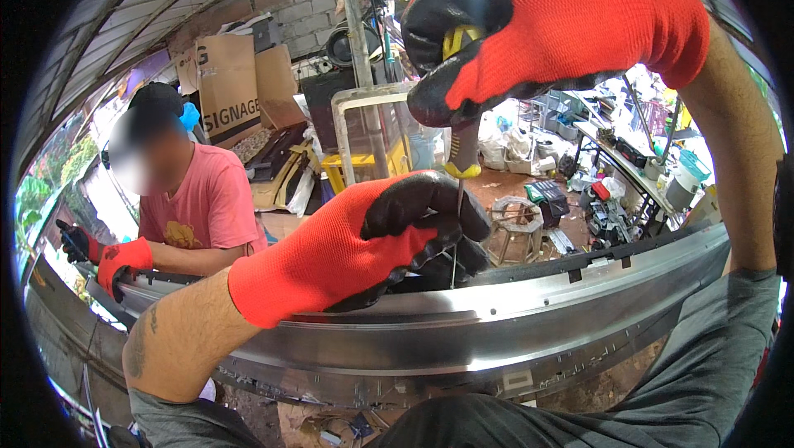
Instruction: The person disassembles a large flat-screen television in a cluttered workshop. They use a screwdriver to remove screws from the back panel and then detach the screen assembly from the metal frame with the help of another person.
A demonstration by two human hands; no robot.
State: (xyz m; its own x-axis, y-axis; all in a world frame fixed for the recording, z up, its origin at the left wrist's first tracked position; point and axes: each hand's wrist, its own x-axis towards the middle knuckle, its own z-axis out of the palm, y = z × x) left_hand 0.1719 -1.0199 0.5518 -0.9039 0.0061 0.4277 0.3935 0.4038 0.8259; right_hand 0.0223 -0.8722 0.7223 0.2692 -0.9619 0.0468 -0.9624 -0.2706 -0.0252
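Observation:
My right hand, in a red glove with black coated fingers, is closed round the yellow and grey handle of a screwdriver. The shaft points down, its tip at the upper edge of a long silver metal frame. Lower down, my left hand, gloved alike, has its fingers curled round the thin shaft just above the metal. Its fingertips are close to the dark strip along the frame's top. Whether a screw sits under the tip is too small to tell.
At the left a co-worker in a pink shirt has gloved hands near the frame's far end. Behind stand a metal post, large cardboard and a yellow crate. A stool and a cluttered table are beyond the frame.

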